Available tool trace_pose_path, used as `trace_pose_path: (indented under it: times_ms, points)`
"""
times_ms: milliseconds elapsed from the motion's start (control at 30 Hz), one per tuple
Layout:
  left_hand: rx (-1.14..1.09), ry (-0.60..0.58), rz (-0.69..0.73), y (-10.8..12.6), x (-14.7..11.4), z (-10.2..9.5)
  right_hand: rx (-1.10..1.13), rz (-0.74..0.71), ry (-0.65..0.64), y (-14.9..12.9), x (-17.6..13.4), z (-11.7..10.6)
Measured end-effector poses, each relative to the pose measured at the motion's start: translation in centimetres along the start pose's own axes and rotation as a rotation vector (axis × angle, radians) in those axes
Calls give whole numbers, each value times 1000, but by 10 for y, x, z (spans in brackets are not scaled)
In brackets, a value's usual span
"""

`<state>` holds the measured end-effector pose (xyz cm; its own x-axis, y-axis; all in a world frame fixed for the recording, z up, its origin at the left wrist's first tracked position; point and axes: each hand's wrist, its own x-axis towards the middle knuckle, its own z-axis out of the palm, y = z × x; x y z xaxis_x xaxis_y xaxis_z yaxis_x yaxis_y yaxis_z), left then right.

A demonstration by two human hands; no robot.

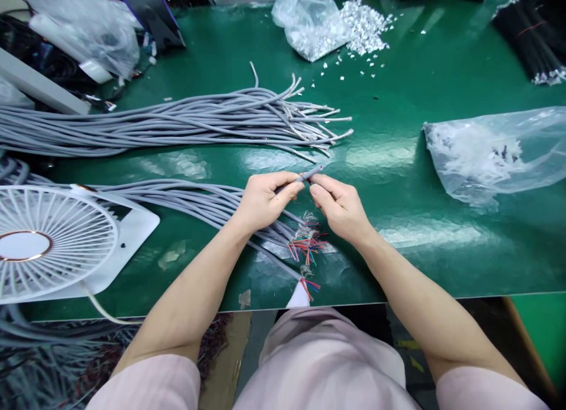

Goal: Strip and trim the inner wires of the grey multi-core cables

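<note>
Over the middle of the bench, my left hand (pixel 269 199) is closed on a grey cable (pixel 312 173), whose cut end points up and to the right. My right hand (pixel 338 206) pinches at the same cable just below its tip; a thin dark bit shows between the fingertips, too small to name. Beneath my hands lies a bundle of grey cables (pixel 194 196) with stripped ends, where red, blue and green wires (pixel 307 245) and frayed shielding fan out. Farther back rests a second grey cable bundle (pixel 177 124) with whitish ends.
A white fan (pixel 84 268) stands at the left edge. At the back, a clear bag (pixel 305 20) lies beside a pile of small silvery pieces (pixel 365 26). Another bag of whitish pieces (pixel 481 156) is on the right, with black cables (pixel 526 35) behind it.
</note>
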<state>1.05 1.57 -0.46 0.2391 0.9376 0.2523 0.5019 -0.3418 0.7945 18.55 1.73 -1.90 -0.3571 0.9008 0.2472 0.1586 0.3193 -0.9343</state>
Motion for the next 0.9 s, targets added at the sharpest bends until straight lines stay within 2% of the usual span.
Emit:
trace_pose_path:
  times_ms: [133, 300, 367, 433, 500, 567, 700, 800, 900]
  points:
    - [-136, -31, -40, 1, 1, -4, -1, 12, -10, -3, -1, 0]
    - [-376, -157, -143, -7, 2, -14, 38, -16, -26, -2, 0, 2]
    - [-457, -200, -199, -10, 3, -17, 61, -12, -58, 0, 1, 0]
    - [-509, -193, -233, -12, 4, -21, 61, 11, -113, 1, 1, -5]
    - [-518, -151, -239, -11, 4, -22, 32, 39, -138, 1, 2, -12]
    - [-478, -158, -232, -8, 4, -22, 11, 70, -64, -2, 2, -18]
    - [-353, -335, -221, -2, 4, -15, 7, 80, 169, -8, 7, -21]
    - [-317, -380, -190, -2, 3, -12, 8, 49, 150, -4, 12, -16]
    - [-326, -362, -158, -4, 3, -11, 133, 125, 80, 4, 16, -11]
